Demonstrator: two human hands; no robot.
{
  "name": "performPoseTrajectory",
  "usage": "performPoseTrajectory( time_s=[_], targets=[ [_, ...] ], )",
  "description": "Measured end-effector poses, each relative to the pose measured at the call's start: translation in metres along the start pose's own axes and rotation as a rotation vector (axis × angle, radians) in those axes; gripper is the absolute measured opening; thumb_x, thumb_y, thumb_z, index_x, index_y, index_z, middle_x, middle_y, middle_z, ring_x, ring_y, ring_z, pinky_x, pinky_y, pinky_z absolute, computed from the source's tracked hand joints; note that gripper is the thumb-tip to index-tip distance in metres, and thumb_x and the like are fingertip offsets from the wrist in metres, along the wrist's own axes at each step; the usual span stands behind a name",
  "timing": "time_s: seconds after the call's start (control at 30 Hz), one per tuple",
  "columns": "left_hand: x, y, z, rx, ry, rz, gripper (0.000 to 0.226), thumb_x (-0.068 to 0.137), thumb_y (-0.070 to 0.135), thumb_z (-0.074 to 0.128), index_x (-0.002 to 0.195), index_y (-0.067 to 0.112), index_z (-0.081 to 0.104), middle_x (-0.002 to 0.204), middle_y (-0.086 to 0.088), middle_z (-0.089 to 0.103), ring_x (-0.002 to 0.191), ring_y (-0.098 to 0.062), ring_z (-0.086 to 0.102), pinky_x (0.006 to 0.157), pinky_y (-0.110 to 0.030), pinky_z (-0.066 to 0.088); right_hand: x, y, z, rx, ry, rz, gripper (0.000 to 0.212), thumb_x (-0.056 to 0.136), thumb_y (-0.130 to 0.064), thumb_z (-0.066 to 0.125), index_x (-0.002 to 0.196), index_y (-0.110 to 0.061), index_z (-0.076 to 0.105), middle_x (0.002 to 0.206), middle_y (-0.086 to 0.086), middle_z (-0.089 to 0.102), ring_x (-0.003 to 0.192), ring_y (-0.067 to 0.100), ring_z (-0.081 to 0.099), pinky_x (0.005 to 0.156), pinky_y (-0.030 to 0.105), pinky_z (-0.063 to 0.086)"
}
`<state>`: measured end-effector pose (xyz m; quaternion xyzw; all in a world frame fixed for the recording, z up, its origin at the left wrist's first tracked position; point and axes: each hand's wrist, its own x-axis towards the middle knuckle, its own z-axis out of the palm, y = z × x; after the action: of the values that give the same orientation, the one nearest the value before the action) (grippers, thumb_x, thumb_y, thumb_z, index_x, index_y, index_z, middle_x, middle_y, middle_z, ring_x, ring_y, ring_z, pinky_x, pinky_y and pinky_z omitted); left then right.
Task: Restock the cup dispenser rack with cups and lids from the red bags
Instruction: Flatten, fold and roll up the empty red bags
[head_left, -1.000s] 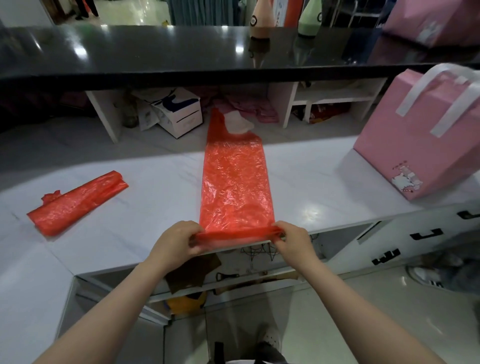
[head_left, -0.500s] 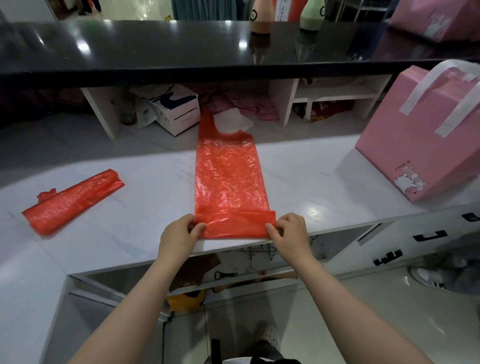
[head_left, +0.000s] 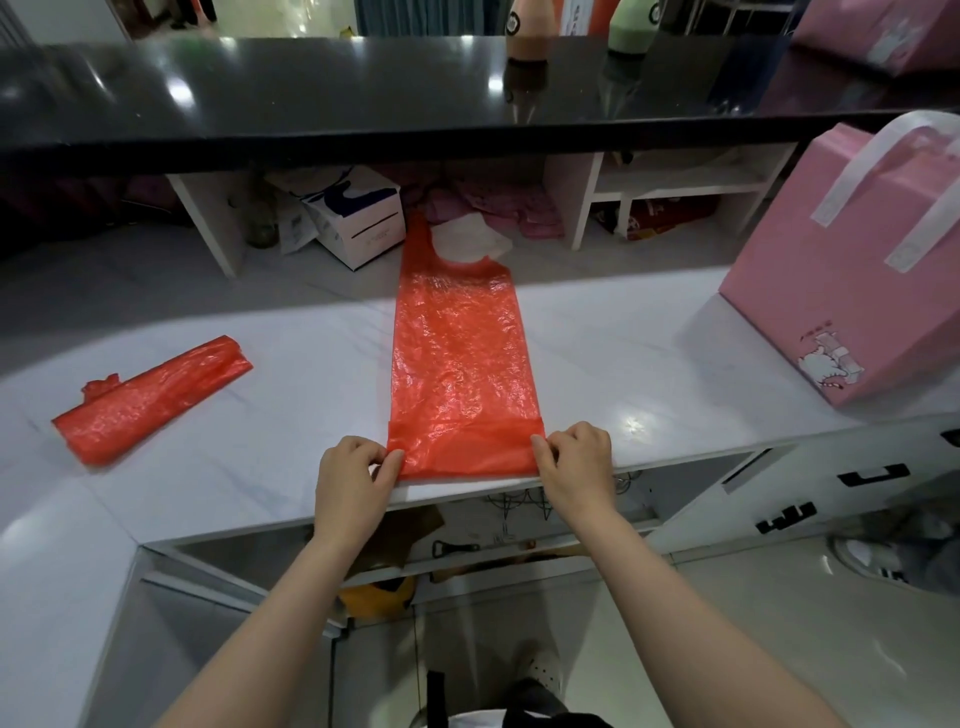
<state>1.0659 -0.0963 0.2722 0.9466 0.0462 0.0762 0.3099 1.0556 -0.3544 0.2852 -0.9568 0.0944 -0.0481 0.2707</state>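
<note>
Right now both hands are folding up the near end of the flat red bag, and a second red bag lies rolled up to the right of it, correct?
Not quite. The head view shows both hands, left and right, pinching the folded near end of the flat red bag, but the rolled red bag lies to its left. On the right stands a pink tote bag.

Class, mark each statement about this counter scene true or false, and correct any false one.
1. Both hands pinch the near end of the flat red bag. True: left hand, right hand.
2. The folded red bag lies right of the flat one. False: it lies left.
3. A pink tote bag stands on the white counter. True.
4. The flat bag's near end is folded over. True.
5. Cups stand on the counter. False: none show.
</note>
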Motion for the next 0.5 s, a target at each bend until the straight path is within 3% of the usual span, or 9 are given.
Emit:
performPoseTrajectory(
  time_s=[0.1,0.2,0.27,0.33,0.4,0.5],
  targets=[
    [0.0,0.003,-0.001,0.047,0.002,-0.024,0.018,0.087,0.041,0.064,0.077,0.026,0.059,0.087,0.008,0.051,0.091,-0.015,0.05,0.072,-0.025,0.039,0.001,-0.001,-0.001,-0.073,-0.013,-0.026,0.045,0.099,-0.044,0.038,0.091,-0.014,0.07,0.088,-0.003,0.043,0.102,0.02,0.037,0.086,0.033,0.036],
    [-0.002,0.012,-0.003,0.093,-0.005,-0.012,0.032,0.084,0.03,0.07,0.112,0.02,0.057,0.111,0.0,0.054,0.108,-0.021,0.049,0.089,-0.033,0.045,0.002,0.0,-0.001,-0.126,-0.029,-0.059,0.043,0.099,-0.043,0.038,0.097,-0.013,0.069,0.089,-0.004,0.04,0.103,0.021,0.036,0.083,0.033,0.035],
    [-0.002,0.017,-0.004,0.185,-0.014,0.192,0.046,0.086,0.013,0.063,0.13,0.017,0.049,0.133,-0.008,0.049,0.125,-0.029,0.044,0.104,-0.038,0.036,0.002,0.0,0.0,-0.153,-0.026,-0.074,0.042,0.099,-0.043,0.038,0.1,-0.014,0.068,0.09,-0.004,0.04,0.103,0.021,0.036,0.081,0.033,0.035],
    [-0.002,0.022,-0.006,0.309,-0.126,0.443,0.056,0.088,0.005,0.053,0.141,0.019,0.043,0.151,-0.006,0.036,0.14,-0.03,0.029,0.114,-0.038,0.016,0.002,0.0,0.001,-0.168,-0.012,-0.081,0.042,0.099,-0.042,0.038,0.1,-0.014,0.068,0.09,-0.004,0.041,0.102,0.021,0.037,0.08,0.033,0.035],
    [-0.001,0.019,-0.005,0.365,-0.307,0.542,0.057,0.097,0.018,0.041,0.15,0.027,0.023,0.158,0.004,0.012,0.147,-0.019,0.006,0.115,-0.031,-0.007,0.002,0.001,0.002,-0.172,-0.007,-0.082,0.04,0.099,-0.042,0.039,0.098,-0.014,0.068,0.091,-0.003,0.045,0.102,0.021,0.037,0.08,0.033,0.036],
    [0.0,0.005,-0.001,0.422,-0.428,0.533,0.058,0.099,0.05,0.022,0.147,0.037,-0.009,0.153,0.015,-0.011,0.146,-0.013,-0.009,0.112,-0.026,-0.016,0.002,0.002,0.003,-0.155,0.013,-0.076,0.029,0.096,-0.041,0.045,0.098,-0.017,0.061,0.095,-0.002,0.049,0.104,0.024,0.042,0.081,0.033,0.037]
  ],
)
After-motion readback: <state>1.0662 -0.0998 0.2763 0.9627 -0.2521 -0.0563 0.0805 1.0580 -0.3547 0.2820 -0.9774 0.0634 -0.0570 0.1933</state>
